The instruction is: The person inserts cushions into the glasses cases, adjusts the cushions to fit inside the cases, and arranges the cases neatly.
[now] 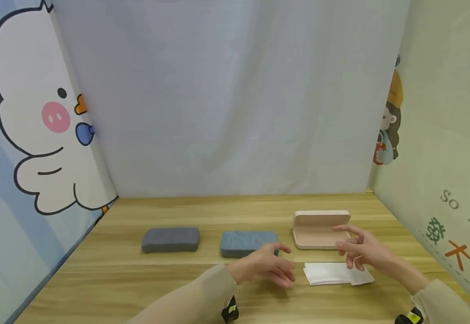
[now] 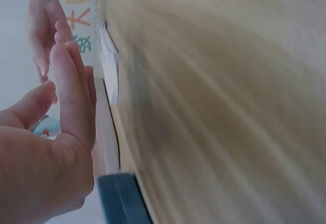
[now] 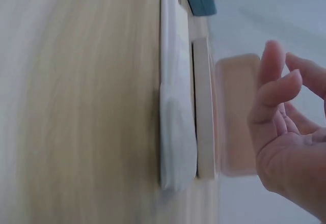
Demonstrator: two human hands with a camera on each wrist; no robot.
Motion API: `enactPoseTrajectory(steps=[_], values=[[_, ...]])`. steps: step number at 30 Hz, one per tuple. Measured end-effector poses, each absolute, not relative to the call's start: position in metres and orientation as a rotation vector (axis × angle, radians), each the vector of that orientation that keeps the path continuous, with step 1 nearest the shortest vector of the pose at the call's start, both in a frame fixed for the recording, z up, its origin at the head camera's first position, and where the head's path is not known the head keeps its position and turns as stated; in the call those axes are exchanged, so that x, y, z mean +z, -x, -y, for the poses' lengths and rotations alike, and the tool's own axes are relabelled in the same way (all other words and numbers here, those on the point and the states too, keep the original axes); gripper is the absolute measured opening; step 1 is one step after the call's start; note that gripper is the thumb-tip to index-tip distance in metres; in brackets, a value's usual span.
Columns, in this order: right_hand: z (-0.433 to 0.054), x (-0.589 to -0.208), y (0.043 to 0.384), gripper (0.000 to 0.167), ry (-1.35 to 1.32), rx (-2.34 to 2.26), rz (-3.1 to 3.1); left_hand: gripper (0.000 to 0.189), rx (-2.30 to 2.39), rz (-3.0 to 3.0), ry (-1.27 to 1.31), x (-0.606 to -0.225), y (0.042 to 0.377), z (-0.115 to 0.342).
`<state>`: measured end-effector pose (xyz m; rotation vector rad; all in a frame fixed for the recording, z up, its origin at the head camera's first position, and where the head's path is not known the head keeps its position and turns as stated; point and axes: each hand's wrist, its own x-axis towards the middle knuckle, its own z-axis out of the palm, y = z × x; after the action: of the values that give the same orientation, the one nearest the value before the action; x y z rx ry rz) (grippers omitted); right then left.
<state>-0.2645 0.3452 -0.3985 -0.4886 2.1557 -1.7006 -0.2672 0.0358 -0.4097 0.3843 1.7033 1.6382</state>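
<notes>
My left hand (image 1: 266, 266) hovers over the table in front of the blue glasses case (image 1: 243, 243), its fingers loosely bent around nothing. Above the right end of a folded white cloth (image 1: 327, 273) is my right hand (image 1: 364, 249), also holding nothing, its fingers relaxed. Behind the cloth stands a pale pink glasses case (image 1: 320, 217) with its lid raised; the right fingers hide part of its right side. In the right wrist view, the cloth (image 3: 175, 132) lies flat in front of the pink case (image 3: 205, 107), and the right hand (image 3: 290, 127) is apart from both.
A closed grey glasses case (image 1: 171, 239) lies at the left, in line with the blue one. A white curtain (image 1: 235, 99) closes off the back of the wooden table (image 1: 146, 288). Printed cloth walls stand on both sides.
</notes>
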Motion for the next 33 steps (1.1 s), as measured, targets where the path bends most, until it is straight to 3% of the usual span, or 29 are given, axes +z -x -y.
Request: enactPoseTrajectory(steps=[7, 15, 21, 33], values=[[-0.378, -0.409, 0.257, 0.039, 0.449, -1.642, -2.078, 0.049, 1.701, -1.592, -0.216, -0.419, 0.26, -0.056], [-0.401, -0.42, 0.248, 0.064, 0.385, -1.541, -2.013, 0.049, 1.793, -1.577, -0.123, -0.427, 0.252, -0.075], [-0.405, -0.429, 0.244, 0.056, 0.329, -1.515, -2.028, 0.05, 1.835, -1.621, -0.062, -0.431, 0.25, -0.088], [-0.4, -0.434, 0.244, 0.035, 0.431, -1.473, -2.09, 0.022, 1.855, -1.769, -0.005, -0.435, 0.257, -0.11]])
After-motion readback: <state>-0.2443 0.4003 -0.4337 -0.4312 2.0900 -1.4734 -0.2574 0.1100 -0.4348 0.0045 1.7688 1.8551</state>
